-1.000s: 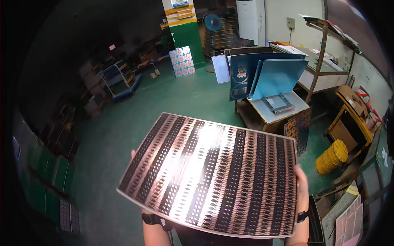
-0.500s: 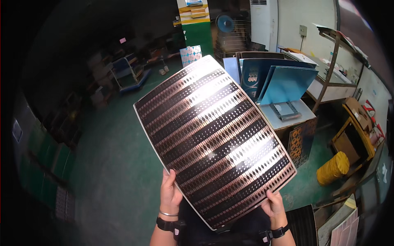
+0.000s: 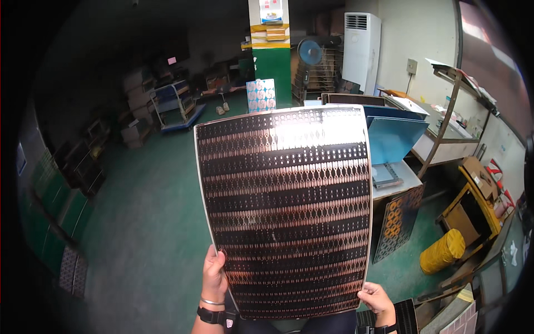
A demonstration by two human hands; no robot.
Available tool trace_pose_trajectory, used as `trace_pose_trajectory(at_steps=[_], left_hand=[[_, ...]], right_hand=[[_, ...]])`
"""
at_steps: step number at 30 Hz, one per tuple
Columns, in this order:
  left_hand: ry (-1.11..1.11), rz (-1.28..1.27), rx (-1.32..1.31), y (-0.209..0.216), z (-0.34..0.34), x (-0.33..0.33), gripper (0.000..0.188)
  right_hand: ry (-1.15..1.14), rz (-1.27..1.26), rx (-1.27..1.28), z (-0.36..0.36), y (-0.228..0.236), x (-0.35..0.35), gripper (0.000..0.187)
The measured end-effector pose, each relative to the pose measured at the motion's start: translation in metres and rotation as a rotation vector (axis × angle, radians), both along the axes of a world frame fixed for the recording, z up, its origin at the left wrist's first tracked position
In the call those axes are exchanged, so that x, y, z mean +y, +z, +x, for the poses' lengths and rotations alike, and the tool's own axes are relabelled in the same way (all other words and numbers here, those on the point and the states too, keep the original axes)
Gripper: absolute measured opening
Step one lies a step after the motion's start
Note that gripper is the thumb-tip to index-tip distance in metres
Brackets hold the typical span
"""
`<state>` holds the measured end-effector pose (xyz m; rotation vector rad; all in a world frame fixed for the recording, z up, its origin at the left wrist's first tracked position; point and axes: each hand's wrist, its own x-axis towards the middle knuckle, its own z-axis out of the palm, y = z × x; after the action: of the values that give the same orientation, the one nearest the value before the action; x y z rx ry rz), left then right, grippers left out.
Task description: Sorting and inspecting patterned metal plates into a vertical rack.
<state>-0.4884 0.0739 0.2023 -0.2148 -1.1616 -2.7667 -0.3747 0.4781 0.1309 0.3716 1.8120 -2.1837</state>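
Observation:
A large, shiny sheet (image 3: 289,214) with dark bands, coppery rows and a thin pale border is held up in front of me. My left hand (image 3: 214,274) grips its left edge near the bottom, thumb over the front. At the lower right corner, my right hand (image 3: 376,298) pinches the other edge, also with the thumb in front. Both hands are closed on it, and the fingers behind the sheet are hidden. Bright glare covers its upper right part.
Blue panels (image 3: 396,139) lean on a white-topped stand (image 3: 411,181) to the right. Beyond the stand are a yellow cylindrical bundle (image 3: 443,251) and a yellow frame (image 3: 470,195). A blue trolley (image 3: 177,106) stands far left on the green floor (image 3: 144,222). A green-and-white pillar (image 3: 272,67) rises ahead.
The sheet has turned from a slant to nearly upright, its top edge now almost level. My left hand has shifted slightly left and down; my right hand is lower.

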Motion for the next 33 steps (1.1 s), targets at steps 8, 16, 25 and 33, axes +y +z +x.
trace_pose_trajectory(at_steps=[8,16,25,33], left_hand=[[-0.009,0.017,0.040,-0.007,-0.004,-0.002,0.028],[0.010,-0.012,0.044,-0.010,0.000,-0.005,0.032],[-0.033,-0.217,-0.032,-0.017,-0.059,0.007,0.036],[0.119,-0.922,-0.175,-0.175,-0.080,0.011,0.023]], right_hand=[[0.048,0.019,-0.060,0.000,-0.005,0.006,0.021],[0.035,-0.028,-0.008,0.002,0.021,-0.017,0.008],[-0.235,0.055,0.256,0.007,0.049,-0.052,0.025],[-0.263,0.602,0.426,-0.040,0.049,-0.090,0.022]])
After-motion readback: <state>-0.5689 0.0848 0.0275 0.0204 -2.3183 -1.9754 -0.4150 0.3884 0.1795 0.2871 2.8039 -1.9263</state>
